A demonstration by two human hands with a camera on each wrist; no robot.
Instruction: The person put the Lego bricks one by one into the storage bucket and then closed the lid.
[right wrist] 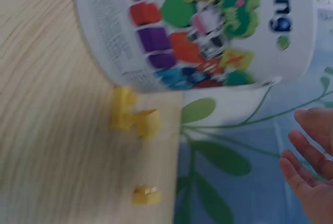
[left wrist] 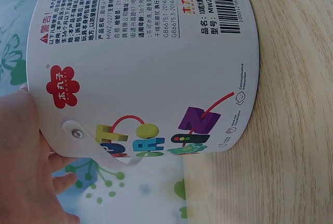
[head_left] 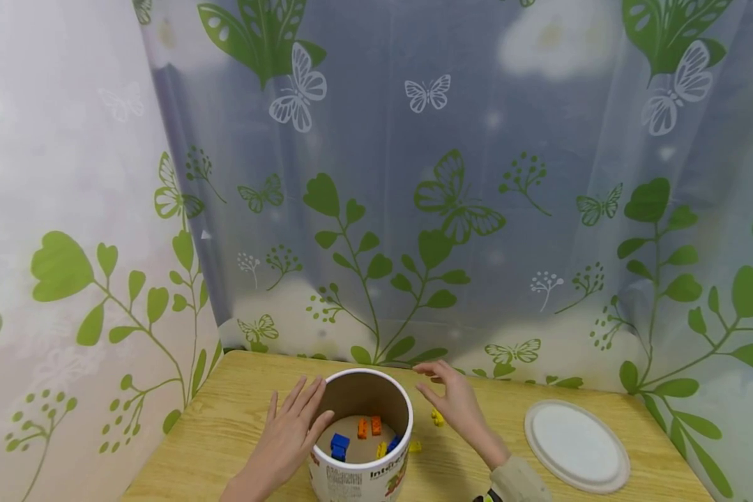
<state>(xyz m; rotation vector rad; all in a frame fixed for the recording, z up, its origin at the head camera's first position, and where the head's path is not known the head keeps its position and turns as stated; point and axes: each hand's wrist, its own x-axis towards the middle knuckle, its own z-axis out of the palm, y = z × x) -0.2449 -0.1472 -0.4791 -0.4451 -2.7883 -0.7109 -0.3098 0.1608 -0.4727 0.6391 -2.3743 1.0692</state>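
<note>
A white printed tub (head_left: 354,490) stands near the table's front, its mouth open upward. Against its left rim rests my left hand (head_left: 288,429), fingers extended and thumb at the edge. Inside lie blue bricks (head_left: 339,446), orange bricks (head_left: 376,425) and a yellow brick (head_left: 381,450). My right hand (head_left: 454,401) hovers just right of the tub, fingers slightly bent and apart, holding nothing. Close below it on the table are small yellow bricks (head_left: 437,417). In the right wrist view, several yellow bricks (right wrist: 148,123) sit beside the tub's base.
A round white lid (head_left: 577,446) lies flat on the wooden table (head_left: 257,376) at the right. Behind the table hangs a curtain (head_left: 376,209) with leaf and butterfly prints. The tub carries a white strap handle (left wrist: 104,154) on its side.
</note>
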